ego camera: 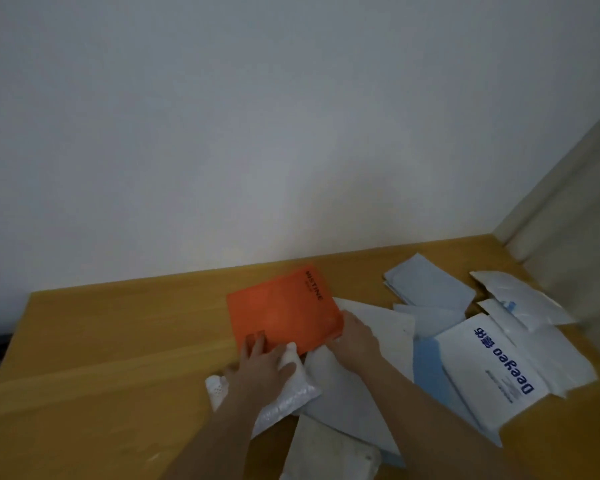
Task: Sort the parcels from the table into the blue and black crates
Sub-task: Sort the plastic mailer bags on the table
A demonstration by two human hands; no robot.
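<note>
Orange parcel (283, 308) pinched at near edge by both hands, left (262, 367) and right (355, 336); fingers curled round it. Slick mailers (361, 386) beneath may get dragged off tabletop (118, 327).

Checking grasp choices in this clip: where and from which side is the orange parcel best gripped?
Probably at its near edge, coming from the person's side. The orange parcel is thin and flat, and its near right corner overlaps the white mailers, so fingers can likely slip under there. Both hands already meet it there: the left hand at the near left corner, the right hand at the near right.
</note>
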